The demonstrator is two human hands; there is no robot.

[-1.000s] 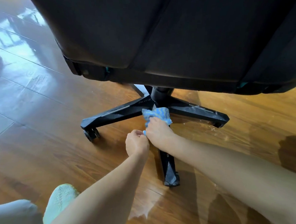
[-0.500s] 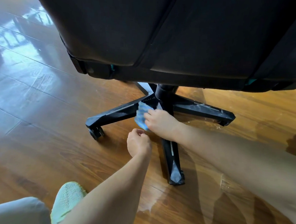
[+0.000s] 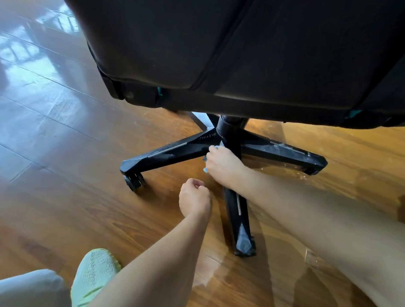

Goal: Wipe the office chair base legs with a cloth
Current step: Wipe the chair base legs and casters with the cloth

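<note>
Both hands fisted, right [image 3: 222, 165] extended past left [image 3: 193, 197].

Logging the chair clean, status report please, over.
Right hand presses blue cloth at hub end of left base leg. Left hand fisted, empty, hanging above the floor. Right base leg dusty. Nothing blocking.

The chair seat [image 3: 240, 48] hangs over the hub [image 3: 230, 129] of the chair base, which stands on the floor [image 3: 54, 131]. One base leg [image 3: 170, 151] runs from the hub to the left and nearer, ending over a caster [image 3: 133, 182]. A second leg [image 3: 285, 152] runs right. A third leg [image 3: 239, 216] runs toward the viewer. The right hand [image 3: 222, 165] lies at the hub between the left and near legs, with the cloth [image 3: 205, 169] under it. The left hand [image 3: 193, 197] sits nearer, just left of the near leg, apart from the right hand. A slipper [image 3: 92, 272] rests on the floor at lower left.
</note>
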